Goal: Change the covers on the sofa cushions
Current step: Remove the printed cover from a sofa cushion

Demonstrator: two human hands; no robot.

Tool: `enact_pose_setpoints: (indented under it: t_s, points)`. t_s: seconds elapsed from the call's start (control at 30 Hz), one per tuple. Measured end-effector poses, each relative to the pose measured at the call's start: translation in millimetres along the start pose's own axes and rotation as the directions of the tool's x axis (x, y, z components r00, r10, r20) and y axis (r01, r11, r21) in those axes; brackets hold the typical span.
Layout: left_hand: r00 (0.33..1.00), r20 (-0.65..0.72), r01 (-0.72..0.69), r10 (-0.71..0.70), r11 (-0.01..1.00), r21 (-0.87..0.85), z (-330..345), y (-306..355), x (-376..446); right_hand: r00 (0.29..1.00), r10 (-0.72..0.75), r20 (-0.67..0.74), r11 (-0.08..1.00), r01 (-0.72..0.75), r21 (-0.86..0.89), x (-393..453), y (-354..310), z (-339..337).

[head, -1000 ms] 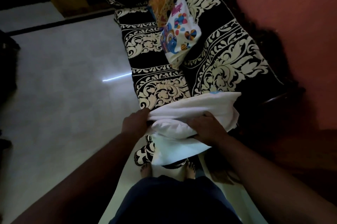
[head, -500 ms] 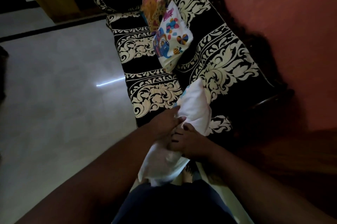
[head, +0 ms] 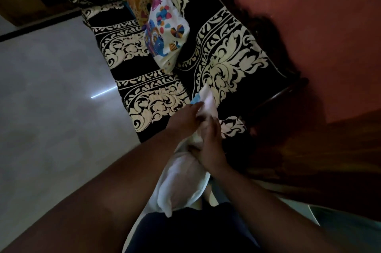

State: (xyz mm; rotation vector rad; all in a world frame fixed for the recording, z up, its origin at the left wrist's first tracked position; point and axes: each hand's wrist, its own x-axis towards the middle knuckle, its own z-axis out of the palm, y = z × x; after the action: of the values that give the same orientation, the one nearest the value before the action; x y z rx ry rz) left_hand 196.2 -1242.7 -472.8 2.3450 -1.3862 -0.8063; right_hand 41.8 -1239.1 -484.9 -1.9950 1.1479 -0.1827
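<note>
Both hands work a soft white cushion at the lower centre of the frame, in front of the sofa.

The left hand (head: 185,117) pinches the upper edge of the white cloth cover, while the right hand (head: 208,149) grips the plump white fabric cushion (head: 181,180) around its middle, apparently bunching cloth there. It looks light, limp and easily squashed, so best taken by its cover's edges. Two colourful printed cushions (head: 165,32) rest on the black-and-cream patterned sofa (head: 226,57), upper centre.
</note>
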Motion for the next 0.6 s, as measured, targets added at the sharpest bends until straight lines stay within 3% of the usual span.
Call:
enact_pose_setpoints:
  t_s: [0.1,0.2,0.27,0.37,0.43,0.5,0.6]
  points:
    - [0.985,-0.166,0.050,-0.041,0.997,0.052,-3.1,4.2,18.2,0.994,0.039,0.104,0.999,-0.036,-0.033,-20.2,7.1,4.6]
    - [0.918,-0.299,0.241,-0.262,0.965,-0.106,-5.5,-17.0,34.4,0.982,0.076,0.170,0.996,-0.068,-0.054,-21.9,28.9,-1.3]
    - [0.925,-0.214,0.305,-0.315,0.949,-0.078,0.0,-33.5,40.3,0.983,0.110,0.144,0.992,-0.100,-0.075,-14.1,42.0,-9.3]
    - [0.972,0.023,0.235,-0.234,0.971,-0.033,23.0,-27.7,31.7,0.979,0.199,-0.040,0.968,-0.202,-0.151,-7.4,39.3,-12.9]
    - [0.983,-0.011,0.178,-0.182,0.972,-0.154,34.2,-14.6,17.8,0.940,0.296,-0.167,0.921,-0.328,-0.209,-8.9,28.3,-9.5]
    - [0.981,-0.078,0.151,-0.176,0.956,-0.253,44.3,-8.4,-3.8,0.918,0.368,-0.148,0.905,-0.390,-0.171,-9.6,29.8,-7.9]
    - [0.992,0.043,0.119,-0.115,0.987,-0.105,62.8,-17.7,-38.7,0.962,0.267,-0.059,0.964,-0.268,0.004,0.8,38.9,-18.2]
